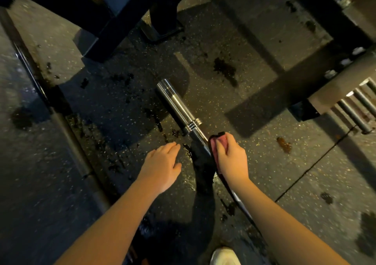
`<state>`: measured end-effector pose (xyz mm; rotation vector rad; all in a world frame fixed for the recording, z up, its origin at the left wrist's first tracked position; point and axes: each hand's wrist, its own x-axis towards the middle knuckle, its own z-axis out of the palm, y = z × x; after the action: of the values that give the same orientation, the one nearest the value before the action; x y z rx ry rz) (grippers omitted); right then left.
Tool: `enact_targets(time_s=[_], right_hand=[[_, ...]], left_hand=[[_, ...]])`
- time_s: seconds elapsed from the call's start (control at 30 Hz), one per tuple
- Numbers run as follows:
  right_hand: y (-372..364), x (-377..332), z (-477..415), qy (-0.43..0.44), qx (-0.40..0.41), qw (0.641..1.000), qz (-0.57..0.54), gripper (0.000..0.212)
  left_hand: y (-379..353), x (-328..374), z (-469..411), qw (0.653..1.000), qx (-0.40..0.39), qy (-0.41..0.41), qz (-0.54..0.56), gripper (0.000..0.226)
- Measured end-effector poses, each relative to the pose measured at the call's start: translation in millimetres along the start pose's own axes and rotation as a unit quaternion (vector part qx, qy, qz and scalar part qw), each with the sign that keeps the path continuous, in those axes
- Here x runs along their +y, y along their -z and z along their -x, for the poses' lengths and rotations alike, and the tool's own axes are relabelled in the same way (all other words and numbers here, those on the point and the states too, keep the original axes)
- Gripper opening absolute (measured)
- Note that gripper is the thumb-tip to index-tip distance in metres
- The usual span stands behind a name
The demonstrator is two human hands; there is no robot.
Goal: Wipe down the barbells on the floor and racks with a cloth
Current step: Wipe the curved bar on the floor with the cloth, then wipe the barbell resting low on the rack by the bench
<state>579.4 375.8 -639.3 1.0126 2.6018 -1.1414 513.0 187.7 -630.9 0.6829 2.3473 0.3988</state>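
A shiny metal barbell lies on the dark, speckled floor, and its thick end points up and to the left. The right hand is on the thin part of the bar, just past the ringed collar. Its fingers are curled tight around a pink cloth, and the cloth is wrapped over the bar. The left hand is just beside the bar, palm down, with its fingers straight and close together, holding nothing. You cannot tell if it touches the floor. The floor near the hands is wet and has dark spots on it. Another long bar lies on the floor far to the left. A black metal frame stands at the top. Some round metal pegs stick out at the right. The tip of a white shoe shows at the bottom.
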Motion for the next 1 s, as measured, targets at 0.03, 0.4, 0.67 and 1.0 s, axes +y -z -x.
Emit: enact_targets(time_s=[0.03, 0.4, 0.67, 1.0], right_hand=[[11, -1, 7, -0.044, -0.006, 0.999, -0.022, 0.031], [142, -50, 95, -0.206, -0.003, 0.967, -0.150, 0.027], [273, -130, 153, -0.216, 0.056, 0.942, -0.251, 0.008], [423, -228, 271, -0.210, 0.120, 0.907, -0.346, 0.011]], left_hand=[[6, 9, 7, 1.000, 0.008, 0.008, 0.014, 0.058], [98, 128, 92, 0.998, -0.035, 0.031, 0.051, 0.056], [217, 224, 157, 0.998, -0.049, 0.008, 0.041, 0.052], [342, 327, 269, 0.993, -0.015, -0.023, 0.119, 0.047]])
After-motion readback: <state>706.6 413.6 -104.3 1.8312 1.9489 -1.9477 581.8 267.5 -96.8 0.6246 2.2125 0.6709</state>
